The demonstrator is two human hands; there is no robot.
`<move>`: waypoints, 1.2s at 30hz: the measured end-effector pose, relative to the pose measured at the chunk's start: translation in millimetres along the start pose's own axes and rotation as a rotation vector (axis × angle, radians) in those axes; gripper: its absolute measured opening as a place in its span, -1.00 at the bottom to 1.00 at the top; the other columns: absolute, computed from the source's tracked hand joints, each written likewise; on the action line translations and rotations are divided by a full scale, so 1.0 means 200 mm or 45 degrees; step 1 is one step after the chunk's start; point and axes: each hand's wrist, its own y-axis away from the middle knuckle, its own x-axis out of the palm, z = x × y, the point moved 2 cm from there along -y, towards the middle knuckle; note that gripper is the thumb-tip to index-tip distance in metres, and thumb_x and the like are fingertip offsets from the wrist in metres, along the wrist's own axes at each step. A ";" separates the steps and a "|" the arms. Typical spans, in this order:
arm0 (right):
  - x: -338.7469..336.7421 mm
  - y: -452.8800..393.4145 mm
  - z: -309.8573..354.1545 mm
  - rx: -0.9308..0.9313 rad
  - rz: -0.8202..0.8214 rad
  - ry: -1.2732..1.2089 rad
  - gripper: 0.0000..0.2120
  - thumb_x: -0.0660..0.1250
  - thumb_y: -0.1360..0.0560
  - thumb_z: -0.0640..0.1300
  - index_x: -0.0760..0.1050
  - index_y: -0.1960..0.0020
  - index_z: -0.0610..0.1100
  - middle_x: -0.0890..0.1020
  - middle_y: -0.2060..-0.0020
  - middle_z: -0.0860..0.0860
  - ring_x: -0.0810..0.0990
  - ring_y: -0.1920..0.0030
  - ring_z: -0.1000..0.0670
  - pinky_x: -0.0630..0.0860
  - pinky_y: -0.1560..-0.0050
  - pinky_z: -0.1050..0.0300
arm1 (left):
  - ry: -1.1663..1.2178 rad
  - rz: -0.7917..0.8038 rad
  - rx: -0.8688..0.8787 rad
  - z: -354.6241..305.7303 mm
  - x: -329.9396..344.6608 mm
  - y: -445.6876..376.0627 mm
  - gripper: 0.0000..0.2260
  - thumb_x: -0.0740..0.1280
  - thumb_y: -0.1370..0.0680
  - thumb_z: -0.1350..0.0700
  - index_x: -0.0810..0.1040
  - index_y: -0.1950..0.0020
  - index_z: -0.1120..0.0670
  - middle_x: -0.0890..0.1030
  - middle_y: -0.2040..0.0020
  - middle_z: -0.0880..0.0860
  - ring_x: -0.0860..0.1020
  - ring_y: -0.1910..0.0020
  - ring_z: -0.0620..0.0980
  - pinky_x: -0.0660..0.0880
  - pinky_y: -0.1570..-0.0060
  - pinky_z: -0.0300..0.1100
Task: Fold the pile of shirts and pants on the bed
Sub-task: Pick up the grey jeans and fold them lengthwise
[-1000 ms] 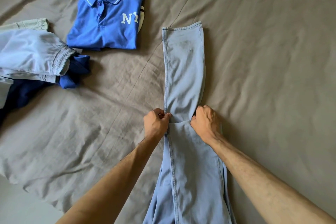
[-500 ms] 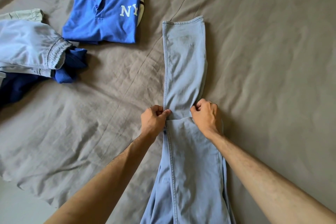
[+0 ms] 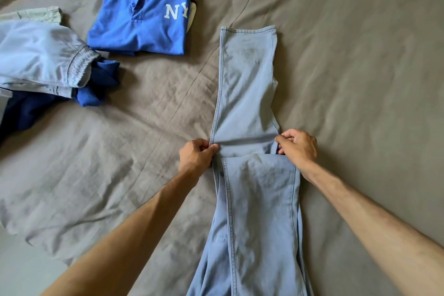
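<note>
Jeans (image 3: 247, 94): left hand (image 3: 195, 156), right hand (image 3: 298, 146) pinch opposite edges at mid-leg, apparently setting the fold line.

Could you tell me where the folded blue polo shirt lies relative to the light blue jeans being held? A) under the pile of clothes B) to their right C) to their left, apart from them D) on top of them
C: the blue polo shirt lies flat on the bedsheet, left of the jeans with bare sheet between them.
</note>
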 end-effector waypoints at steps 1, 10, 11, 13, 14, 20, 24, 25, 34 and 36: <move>-0.01 0.00 0.01 0.018 0.030 -0.010 -0.91 0.45 -0.44 -0.05 0.66 0.19 -0.05 0.71 0.41 0.06 0.72 0.34 0.10 0.68 -0.02 0.05 | 0.015 0.012 -0.004 0.00 -0.01 0.01 -0.85 0.56 -0.52 0.08 0.67 0.13 0.12 0.70 0.19 0.14 0.66 0.24 0.05 0.72 0.11 0.11; -0.01 0.05 -0.03 -0.021 0.254 0.324 -0.72 0.58 -0.35 0.09 0.61 0.27 -0.08 0.67 0.42 0.04 0.66 0.21 -0.01 0.53 0.19 0.17 | -0.381 -0.043 0.186 0.14 0.01 0.24 -0.82 0.51 -0.51 -0.02 0.65 0.22 0.03 0.69 0.34 -0.06 0.67 0.29 -0.07 0.66 0.18 0.00; 0.01 0.07 -0.03 -0.034 0.222 0.348 -0.74 0.55 -0.36 0.07 0.57 0.28 -0.08 0.66 0.43 0.04 0.66 0.22 -0.04 0.57 0.18 0.13 | -0.449 -0.062 0.229 0.13 0.01 0.26 -0.82 0.49 -0.52 0.00 0.64 0.23 0.04 0.67 0.35 -0.05 0.65 0.32 -0.06 0.64 0.20 -0.01; 0.01 0.09 -0.03 -0.106 0.160 0.433 -0.77 0.49 -0.35 -0.01 0.49 0.29 -0.11 0.65 0.40 0.01 0.64 0.25 -0.12 0.61 0.21 0.05 | -0.586 -0.068 0.326 0.10 0.00 0.27 -0.79 0.45 -0.54 0.06 0.60 0.27 0.08 0.62 0.38 -0.02 0.58 0.37 -0.01 0.59 0.27 0.00; 0.00 0.09 -0.04 -0.150 0.135 0.489 -0.78 0.48 -0.36 -0.05 0.47 0.28 -0.12 0.65 0.36 -0.03 0.62 0.23 -0.16 0.59 0.22 0.04 | -0.636 -0.065 0.363 0.09 -0.01 0.27 -0.79 0.43 -0.54 0.09 0.59 0.27 0.11 0.60 0.39 0.00 0.55 0.39 0.00 0.56 0.29 0.00; -0.24 -0.04 -0.21 0.057 -0.017 0.272 -0.96 0.39 -0.43 -0.21 0.59 0.20 -0.16 0.72 0.22 -0.20 0.71 0.21 -0.23 0.67 0.19 -0.05 | -0.521 0.031 0.163 0.18 -0.20 0.20 -0.84 0.47 -0.58 0.07 0.68 0.19 0.06 0.70 0.38 0.02 0.70 0.35 0.00 0.69 0.17 -0.02; -0.34 -0.11 -0.21 0.202 0.205 -0.009 -0.93 0.42 -0.57 -0.23 0.63 0.03 -0.25 0.75 0.19 -0.19 0.73 0.31 -0.11 0.61 0.34 0.16 | -0.227 0.120 0.050 0.18 -0.19 0.16 -0.92 0.52 -0.53 0.04 0.70 0.09 0.03 0.74 0.24 0.00 0.73 0.20 0.00 0.70 0.07 0.01; -0.34 -0.12 -0.18 0.166 0.173 -0.042 -0.91 0.42 -0.58 -0.19 0.64 0.02 -0.22 0.75 0.19 -0.16 0.72 0.29 -0.09 0.59 0.34 0.17 | -0.185 0.098 0.055 0.15 -0.18 0.14 -0.91 0.50 -0.52 0.01 0.70 0.05 0.00 0.74 0.20 -0.01 0.72 0.15 0.00 0.69 0.07 -0.02; 0.06 -0.32 0.28 -0.032 0.070 -0.043 -0.54 0.50 -0.44 0.22 0.66 0.18 -0.22 0.72 0.29 -0.15 0.72 0.22 -0.10 0.65 0.08 0.00 | -0.360 -0.050 0.314 -0.24 0.02 -0.16 -0.59 0.33 -0.64 -0.21 0.42 0.24 0.06 0.50 0.32 0.01 0.48 0.24 0.07 0.33 0.21 -0.06; 0.09 -0.36 0.32 0.029 0.044 0.005 -0.53 0.50 -0.46 0.13 0.63 0.19 -0.32 0.71 0.26 -0.24 0.72 0.22 -0.17 0.65 0.08 -0.04 | -0.363 -0.037 0.320 -0.30 0.07 -0.22 -0.57 0.34 -0.64 -0.21 0.40 0.25 0.08 0.49 0.32 0.01 0.48 0.23 0.09 0.31 0.24 -0.06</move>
